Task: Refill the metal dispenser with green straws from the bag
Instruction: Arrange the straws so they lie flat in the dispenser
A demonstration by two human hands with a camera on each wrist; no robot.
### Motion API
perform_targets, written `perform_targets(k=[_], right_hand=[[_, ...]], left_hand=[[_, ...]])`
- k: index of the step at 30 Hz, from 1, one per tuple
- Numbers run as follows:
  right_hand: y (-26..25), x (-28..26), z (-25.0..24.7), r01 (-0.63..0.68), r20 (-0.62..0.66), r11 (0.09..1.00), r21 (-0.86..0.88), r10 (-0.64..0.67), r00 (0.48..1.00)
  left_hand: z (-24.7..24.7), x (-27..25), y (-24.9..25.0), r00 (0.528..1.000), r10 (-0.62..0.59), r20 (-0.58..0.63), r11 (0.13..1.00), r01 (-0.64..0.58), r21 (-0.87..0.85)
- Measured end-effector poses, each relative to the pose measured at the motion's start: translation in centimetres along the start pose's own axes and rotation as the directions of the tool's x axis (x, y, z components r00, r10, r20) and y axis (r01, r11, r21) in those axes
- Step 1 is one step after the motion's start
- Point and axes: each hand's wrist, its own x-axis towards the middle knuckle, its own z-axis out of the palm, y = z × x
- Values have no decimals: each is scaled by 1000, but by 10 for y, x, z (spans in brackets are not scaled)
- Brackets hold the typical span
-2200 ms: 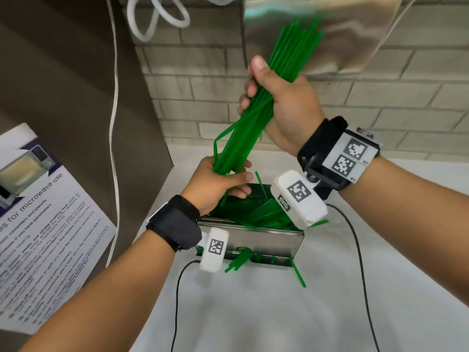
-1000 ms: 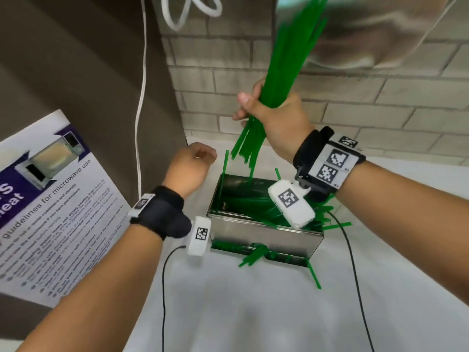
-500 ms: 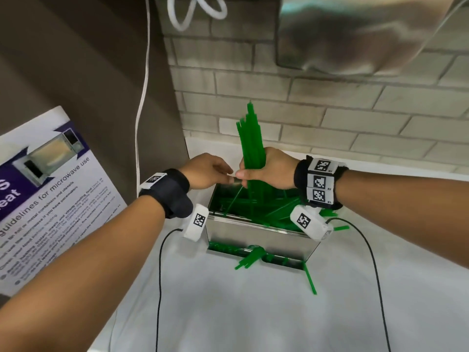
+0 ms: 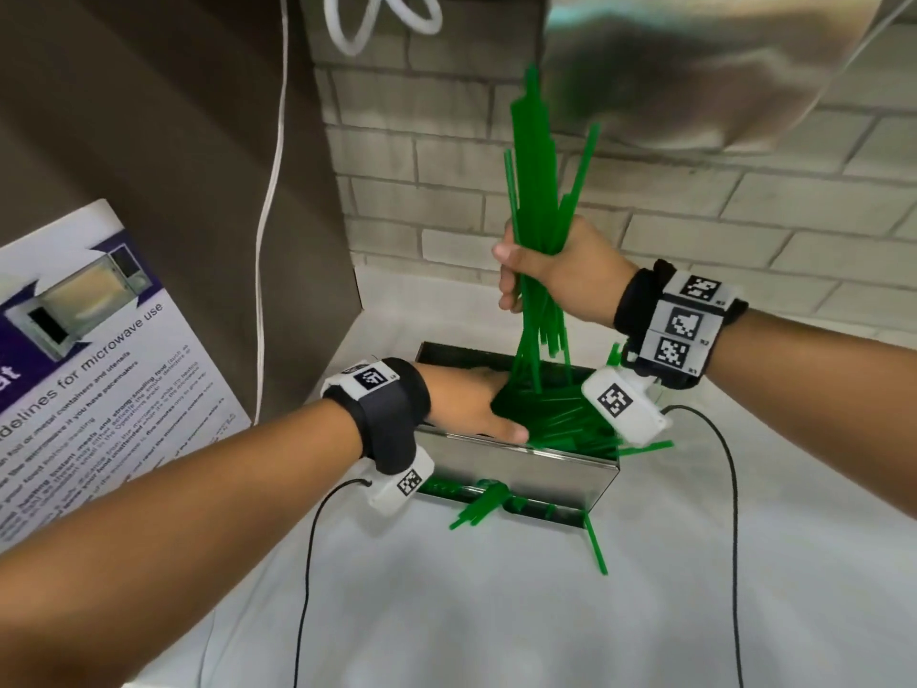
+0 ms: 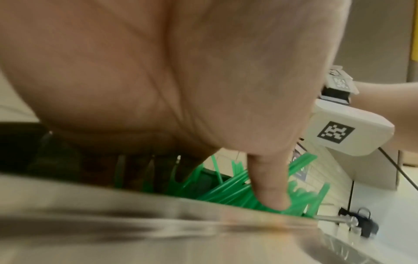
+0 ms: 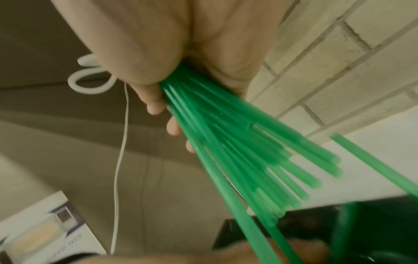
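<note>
Nearest to me, the pale grey counter (image 4: 496, 613) carries two thin black cables (image 4: 302, 563) trailing from my wrist cameras. A few loose green straws (image 4: 594, 546) lie on the counter at the foot of the shiny rectangular metal dispenser (image 4: 546, 476), and a small cluster sticks out of the slot along its lower front edge.

My left hand (image 4: 469, 404) reaches over the dispenser's near left rim into the open top, on the loose pile of green straws inside (image 4: 570, 424). From the left wrist view the thumb (image 5: 269, 185) points straight down with its tip on the straws just behind the front wall; the other fingers are hidden, so I cannot tell whether that hand is open or closed.

Above the dispenser, my right hand (image 4: 560, 275) is wrapped around a bunch of long green plastic straws (image 4: 538, 191), held roughly upright. Their upper ends fan out overhead, and the lower ends hang down into the open top, some touching the pile. The right wrist view shows the fingers (image 6: 156, 105) curled round the bunch.

To the left a printed microwave-use notice (image 4: 99, 350) leans against a brown panel (image 4: 149, 116). Behind stands a pale brick wall (image 4: 694, 216) with a white cord (image 4: 270, 206) hanging down and a blurred silvery surface (image 4: 694, 67) at the top; I cannot say whether that is the bag.
</note>
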Motion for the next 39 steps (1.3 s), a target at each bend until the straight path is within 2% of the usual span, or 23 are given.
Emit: perform_targets(k=[3, 6, 9, 11, 14, 17, 20, 26, 31, 33, 35, 37, 39], right_hand=[[-14, 0, -11, 59, -58, 996, 64, -55, 997], [-27, -1, -21, 143, -105, 978, 153, -127, 986], [-35, 4, -25, 166, -88, 957, 239, -149, 985], [-34, 6, -24, 143, -21, 957, 251, -143, 990], [-25, 6, -14, 68, 118, 983, 172, -89, 989], [-12, 6, 7, 17, 188, 990, 143, -44, 981], [-3, 13, 21, -16, 210, 988, 153, -17, 978], [-3, 27, 12, -12, 150, 983, 185, -16, 989], [10, 19, 17, -77, 248, 991, 114, 47, 968], [19, 16, 26, -82, 277, 997, 8, 77, 958], [31, 14, 34, -74, 309, 970, -233, 146, 940], [40, 11, 39, -93, 341, 878, -469, 277, 898], [44, 8, 40, -77, 346, 748, -659, 393, 852]], left_hand=[[2, 7, 1, 995, 96, 38, 981, -88, -171], [15, 17, -1, 993, 102, 62, 990, -95, -106], [25, 28, 11, 994, 104, 36, 994, -103, -32], [28, 30, 22, 994, 103, 29, 995, -104, 11], [34, 29, 30, 995, 97, -28, 993, -95, 73], [40, 27, 36, 993, 94, -69, 991, -86, 107], [42, 25, 38, 994, 79, -79, 994, -72, 81], [30, 31, 46, 986, 111, -125, 993, -115, -25], [36, 31, 51, 986, 112, -126, 993, -115, -19], [40, 30, 51, 983, 122, -135, 993, -122, 10], [41, 29, 51, 976, 144, -165, 990, -140, 33], [42, 29, 50, 966, 171, -196, 985, -167, 37], [42, 28, 49, 960, 184, -209, 983, -181, 33]])
